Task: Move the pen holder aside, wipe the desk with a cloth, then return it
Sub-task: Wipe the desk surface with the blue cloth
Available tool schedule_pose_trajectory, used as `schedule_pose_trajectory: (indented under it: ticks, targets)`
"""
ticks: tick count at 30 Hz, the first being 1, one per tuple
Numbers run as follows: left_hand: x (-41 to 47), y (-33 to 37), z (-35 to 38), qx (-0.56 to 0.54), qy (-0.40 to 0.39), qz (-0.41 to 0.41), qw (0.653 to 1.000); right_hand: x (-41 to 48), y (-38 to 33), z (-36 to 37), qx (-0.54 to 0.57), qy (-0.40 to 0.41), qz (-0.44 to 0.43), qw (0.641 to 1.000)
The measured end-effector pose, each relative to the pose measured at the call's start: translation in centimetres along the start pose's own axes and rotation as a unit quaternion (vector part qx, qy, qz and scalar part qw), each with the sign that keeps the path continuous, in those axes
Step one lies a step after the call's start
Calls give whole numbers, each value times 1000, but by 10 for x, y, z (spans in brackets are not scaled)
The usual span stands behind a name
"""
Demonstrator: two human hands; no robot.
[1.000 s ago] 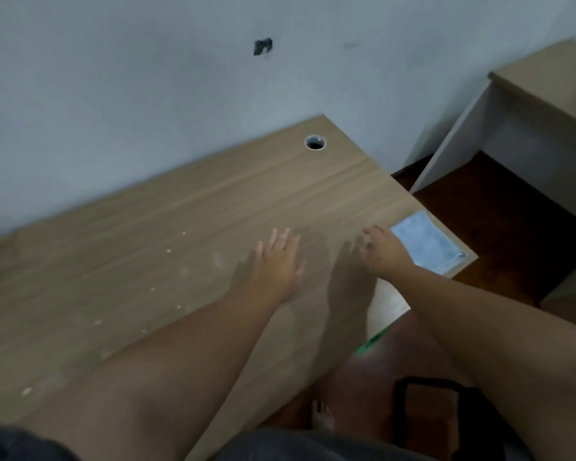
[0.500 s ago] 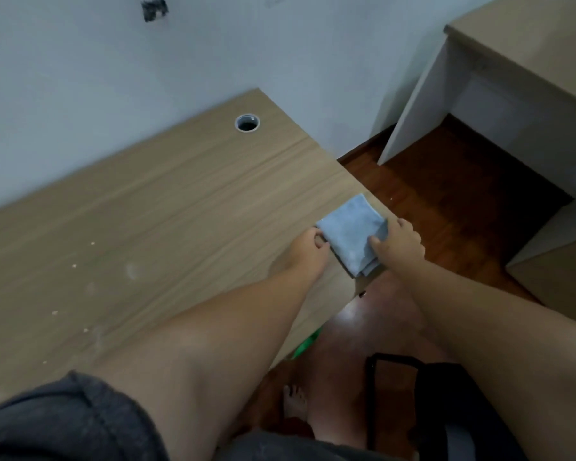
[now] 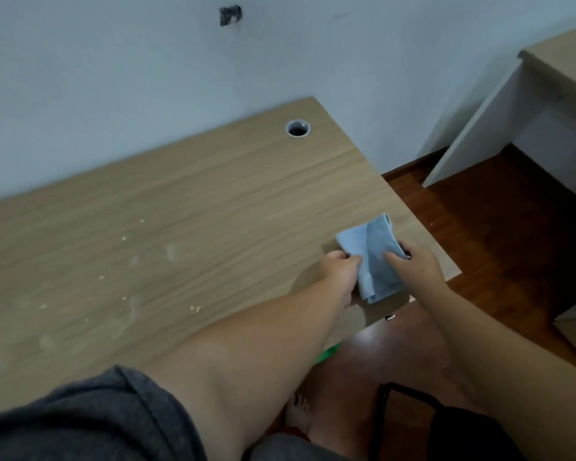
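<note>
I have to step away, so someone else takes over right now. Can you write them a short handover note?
Left hand and right hand both grip the folded blue cloth above the desk's right front corner. The pen holder is out of view. Crumbs and smudges lie on the left half, so the wiping is still to do. After that, put the pen holder back.

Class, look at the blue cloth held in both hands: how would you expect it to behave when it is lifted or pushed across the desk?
The blue cloth is probably floppy: its lower edge hangs in soft folds between the left hand and right hand. It seems light, held by fingertips alone. Pushed across the desk, it would likely bunch unless pressed flat.
</note>
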State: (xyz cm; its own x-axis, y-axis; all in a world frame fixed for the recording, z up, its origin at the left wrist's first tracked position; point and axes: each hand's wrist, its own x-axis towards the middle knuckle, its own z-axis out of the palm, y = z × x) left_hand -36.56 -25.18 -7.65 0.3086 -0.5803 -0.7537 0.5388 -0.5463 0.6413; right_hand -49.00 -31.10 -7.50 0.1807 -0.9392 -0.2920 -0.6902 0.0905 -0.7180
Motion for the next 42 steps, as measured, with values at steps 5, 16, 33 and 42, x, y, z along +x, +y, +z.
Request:
schedule_pose_trajectory:
  ticks: [5,16,33,42]
  targets:
    - [-9,6,-78,7,86,105,991,-24,-45,37,65,-58,-59,994]
    - [-72,24,-262,-9,228,221,948,-84,-166,167,105,-180,-185,960]
    - [-147,-57,-509,99,322,196,921,-246,-223,351,39,-291,-215,931]
    - [-160,-99,-618,508,422,227,716,-286,-212,376,-245,-164,-360,885]
